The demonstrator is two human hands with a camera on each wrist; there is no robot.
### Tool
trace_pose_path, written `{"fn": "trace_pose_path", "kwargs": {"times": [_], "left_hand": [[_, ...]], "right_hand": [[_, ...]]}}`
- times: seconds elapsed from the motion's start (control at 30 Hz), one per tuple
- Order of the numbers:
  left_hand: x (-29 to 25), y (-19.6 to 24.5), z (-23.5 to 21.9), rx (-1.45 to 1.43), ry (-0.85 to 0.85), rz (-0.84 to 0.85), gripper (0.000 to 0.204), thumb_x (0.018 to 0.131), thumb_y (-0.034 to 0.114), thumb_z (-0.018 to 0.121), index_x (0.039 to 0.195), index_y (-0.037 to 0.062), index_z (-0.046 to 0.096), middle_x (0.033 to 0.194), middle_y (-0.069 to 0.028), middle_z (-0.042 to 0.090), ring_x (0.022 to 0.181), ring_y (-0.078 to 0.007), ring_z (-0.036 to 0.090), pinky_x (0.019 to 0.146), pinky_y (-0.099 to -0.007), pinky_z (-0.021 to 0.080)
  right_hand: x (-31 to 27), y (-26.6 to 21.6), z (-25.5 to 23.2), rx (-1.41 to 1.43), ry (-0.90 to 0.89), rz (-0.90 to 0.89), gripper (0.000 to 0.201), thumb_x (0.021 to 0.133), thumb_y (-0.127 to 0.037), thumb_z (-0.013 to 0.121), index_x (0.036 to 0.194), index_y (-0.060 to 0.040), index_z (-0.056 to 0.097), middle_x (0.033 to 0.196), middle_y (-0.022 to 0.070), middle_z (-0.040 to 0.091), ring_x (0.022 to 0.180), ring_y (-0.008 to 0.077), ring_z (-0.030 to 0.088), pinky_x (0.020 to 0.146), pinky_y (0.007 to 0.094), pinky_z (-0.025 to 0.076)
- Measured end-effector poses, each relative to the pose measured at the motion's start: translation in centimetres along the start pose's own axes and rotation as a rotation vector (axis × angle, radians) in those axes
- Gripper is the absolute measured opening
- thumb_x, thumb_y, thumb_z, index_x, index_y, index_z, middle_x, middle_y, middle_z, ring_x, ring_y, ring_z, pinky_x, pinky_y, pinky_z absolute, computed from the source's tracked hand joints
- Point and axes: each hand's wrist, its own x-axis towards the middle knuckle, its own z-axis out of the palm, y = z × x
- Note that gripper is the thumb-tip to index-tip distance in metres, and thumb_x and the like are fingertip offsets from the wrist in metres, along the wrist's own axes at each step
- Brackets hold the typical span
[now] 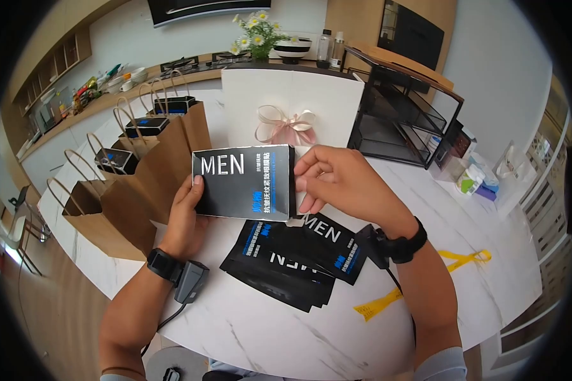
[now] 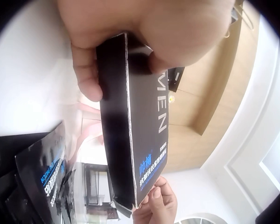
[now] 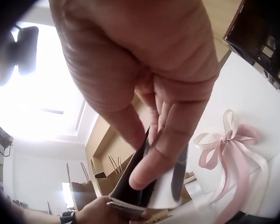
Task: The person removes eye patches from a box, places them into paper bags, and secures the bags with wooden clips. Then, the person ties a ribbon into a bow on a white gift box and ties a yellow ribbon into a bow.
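Note:
A black eye-patch box (image 1: 241, 184) with silver MEN lettering is held up over the table. My left hand (image 1: 184, 206) grips its left end, thumb on the front face and fingers behind. At the box's open right end is my right hand (image 1: 337, 184), its fingers bent at the opening. In the right wrist view, those fingers (image 3: 151, 168) overlap the box's dark inside beside a pale flap (image 3: 168, 186); I cannot tell whether they pinch anything. Several flat black MEN sachets (image 1: 286, 273) lie overlapping on the table below the box.
Brown paper bags (image 1: 133, 184) stand in a row at left, some with black boxes at their tops. Behind is a white gift box (image 1: 292, 89) with a pink bow (image 1: 287, 126). A black rack (image 1: 397, 114) stands back right, and yellow ribbon (image 1: 378, 305) lies front right.

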Motion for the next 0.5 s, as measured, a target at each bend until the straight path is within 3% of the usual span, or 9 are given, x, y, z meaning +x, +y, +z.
{"fn": "trace_pose_path", "kwargs": {"times": [0.07, 0.17, 0.33, 0.5], "left_hand": [[-0.1, 0.1, -0.2, 0.02, -0.031, 0.015, 0.042, 0.112, 0.037, 0.04, 0.141, 0.009, 0.051, 0.135, -0.005, 0.061, 0.123, -0.0179, 0.06, 0.105, -0.0414, 0.049], [-0.1, 0.0, -0.3, 0.004, -0.02, 0.051, 0.042, 0.112, 0.037, 0.039, 0.142, 0.0092, 0.051, 0.135, -0.0045, 0.061, 0.123, -0.0169, 0.06, 0.106, -0.0399, 0.048], [0.0, -0.1, -0.2, 0.001, -0.038, 0.072, 0.041, 0.112, 0.037, 0.039, 0.139, 0.0095, 0.052, 0.131, -0.0032, 0.063, 0.118, -0.0144, 0.061, 0.101, -0.0371, 0.05], [0.2, -0.4, -1.0, -0.025, -0.003, 0.096, 0.04, 0.112, 0.038, 0.039, 0.135, 0.0087, 0.054, 0.128, -0.0031, 0.064, 0.113, -0.0136, 0.062, 0.097, -0.0356, 0.052]], "right_hand": [[0.1, -0.2, -0.1, 0.07, 0.013, 0.081, 0.019, 0.098, -0.005, 0.062, 0.111, 0.008, 0.059, 0.087, 0.0118, 0.07, 0.07, 0.017, 0.073, 0.059, 0.025, 0.059], [0.5, 0.8, 0.4, 0.105, 0.044, 0.069, 0.017, 0.097, -0.006, 0.064, 0.106, 0.0066, 0.057, 0.083, 0.0099, 0.07, 0.063, 0.0148, 0.07, 0.054, 0.0243, 0.057], [0.9, 0.7, 1.1, -0.009, -0.008, 0.064, 0.011, 0.096, -0.006, 0.064, 0.097, 0.0025, 0.057, 0.072, 0.0044, 0.066, 0.057, 0.01, 0.065, 0.05, 0.0215, 0.05], [0.4, -0.1, 0.1, -0.046, 0.21, -0.037, 0.014, 0.095, -0.006, 0.064, 0.086, -0.0016, 0.055, 0.063, -0.0007, 0.058, 0.049, 0.0056, 0.058, 0.044, 0.0211, 0.043]]}}
